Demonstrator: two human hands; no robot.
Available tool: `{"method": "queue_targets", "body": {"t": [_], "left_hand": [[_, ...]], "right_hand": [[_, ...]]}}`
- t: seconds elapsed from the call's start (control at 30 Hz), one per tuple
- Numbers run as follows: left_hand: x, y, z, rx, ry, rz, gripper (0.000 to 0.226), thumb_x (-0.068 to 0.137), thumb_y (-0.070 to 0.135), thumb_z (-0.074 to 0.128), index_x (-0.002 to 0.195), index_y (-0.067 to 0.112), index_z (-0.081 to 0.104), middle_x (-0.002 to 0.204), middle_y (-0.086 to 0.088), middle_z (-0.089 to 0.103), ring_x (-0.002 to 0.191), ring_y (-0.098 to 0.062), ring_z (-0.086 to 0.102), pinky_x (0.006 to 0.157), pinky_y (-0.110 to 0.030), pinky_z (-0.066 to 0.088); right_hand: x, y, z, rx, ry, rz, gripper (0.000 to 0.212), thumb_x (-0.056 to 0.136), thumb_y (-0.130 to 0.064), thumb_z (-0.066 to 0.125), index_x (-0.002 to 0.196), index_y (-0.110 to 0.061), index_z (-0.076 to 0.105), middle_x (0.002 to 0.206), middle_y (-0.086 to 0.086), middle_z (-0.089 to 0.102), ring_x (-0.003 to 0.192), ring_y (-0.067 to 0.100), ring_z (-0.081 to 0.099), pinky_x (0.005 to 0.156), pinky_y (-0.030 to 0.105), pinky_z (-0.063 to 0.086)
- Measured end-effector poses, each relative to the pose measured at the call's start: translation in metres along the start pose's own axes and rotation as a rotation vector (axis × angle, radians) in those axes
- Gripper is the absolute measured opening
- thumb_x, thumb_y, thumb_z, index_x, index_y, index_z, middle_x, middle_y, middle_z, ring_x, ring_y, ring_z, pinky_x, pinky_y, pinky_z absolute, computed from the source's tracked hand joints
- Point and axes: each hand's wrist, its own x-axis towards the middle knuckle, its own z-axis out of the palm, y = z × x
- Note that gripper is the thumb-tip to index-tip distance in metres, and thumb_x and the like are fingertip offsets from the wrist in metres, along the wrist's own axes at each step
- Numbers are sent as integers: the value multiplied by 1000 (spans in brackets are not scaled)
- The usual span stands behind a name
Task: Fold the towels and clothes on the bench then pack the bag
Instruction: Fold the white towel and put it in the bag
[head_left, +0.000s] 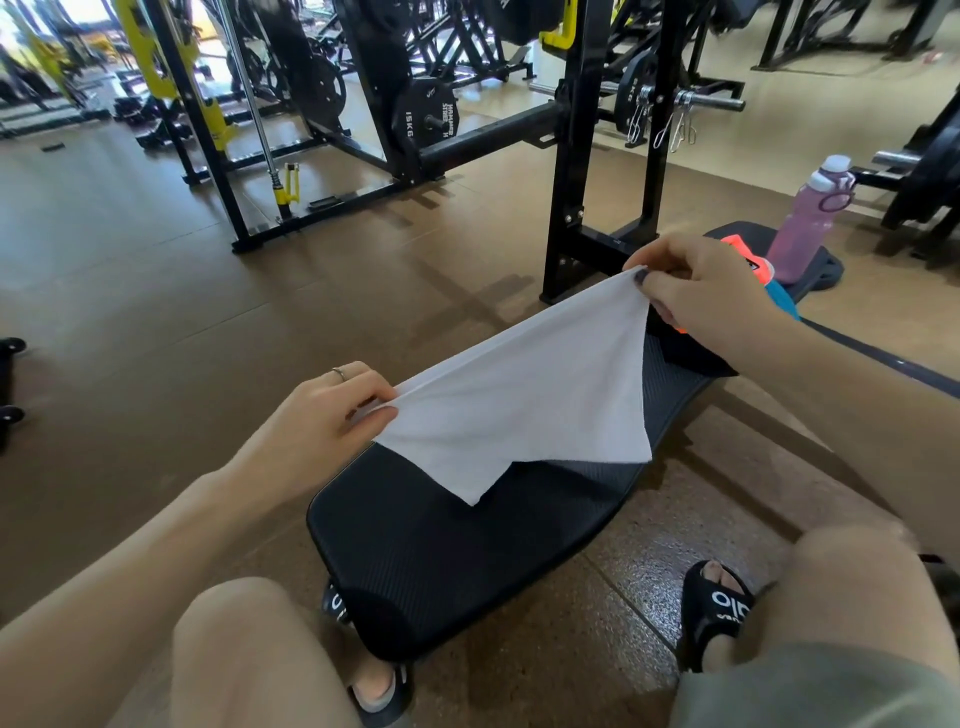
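At the far left, dark wheels (11, 379) sit on the brown floor (130, 291). Next comes the left hand (322, 415), a ring on one finger, its fingers (379, 413) and thumb pinched closed on one corner of a white towel (524, 400). The towel stretches in the air from that corner up to the right, its lower edge and a loose corner hanging down just above the black padded table (441, 561). The table runs away from the person between their bare knees, with a black sandal (719, 608) on the floor to its right. The right hand (711, 291) holds the towel's upper corner, its fingers (644, 275) curled and pinched tightly on the cloth. Behind this hand, a black rack upright (582, 171) stands by the table. Just past the right hand, dark folded cloth (691, 353) lies on the table, with an orange and blue item (748, 260) partly hidden by the hand. Farthest right, a pink bottle (805, 228) stands upright on the table's far end.
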Motion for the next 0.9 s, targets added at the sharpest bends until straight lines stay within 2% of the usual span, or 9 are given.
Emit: {"method": "queue_targets", "body": {"t": [0.1,0.2,0.3,0.47,0.63,0.73,0.83,0.9], "left_hand": [[0,-2,-4,1,-47,78,5,100,25,61,96,24,63,96,17,54,81,-10,56,71,-30,49],[4,1,-13,-16,-14,79,13,98,34,60,92,23,63,94,15,56,82,-12,58,73,-31,52],[8,10,-25,-63,77,6,9,92,23,71,86,20,65,92,10,61,83,-15,62,75,-26,54],[14,11,-39,-33,103,-16,7,90,16,72,86,18,66,93,10,65,87,-9,62,77,-13,51],[12,5,-38,26,77,-1,22,88,13,75,76,19,58,94,12,65,84,-10,63,77,-16,50],[15,5,-39,36,109,-29,25,87,11,76,71,17,58,91,9,68,86,-4,63,78,-9,49],[21,4,-37,57,132,-92,28,87,9,76,67,16,57,89,10,68,89,1,62,76,-7,49],[25,0,-32,44,156,-148,30,87,9,75,66,17,56,90,12,69,90,1,63,76,-6,46]], "right_hand": [[2,0,-4,37,18,24,19,101,-7,50,104,-20,64,74,-1,66,57,11,57,57,18,49],[5,0,-8,159,-9,61,18,101,-3,50,104,-13,65,88,7,74,73,16,73,75,28,61],[7,0,-12,311,4,90,21,100,2,49,96,-13,63,92,14,72,84,26,75,85,38,61],[7,1,-18,340,-21,54,17,96,2,58,93,-15,62,90,11,72,84,23,75,83,34,62],[3,8,-17,324,-19,38,10,96,-3,61,97,-13,61,93,10,74,85,22,76,81,31,62],[5,16,-13,302,-26,47,8,97,-4,61,100,-12,62,93,9,74,84,22,76,80,33,63],[11,25,-8,337,-39,60,11,97,-3,61,98,-14,63,93,12,74,84,25,76,83,41,61],[18,30,-3,303,-47,73,11,98,-4,61,101,-13,64,94,13,74,83,23,76,81,38,62]]}}
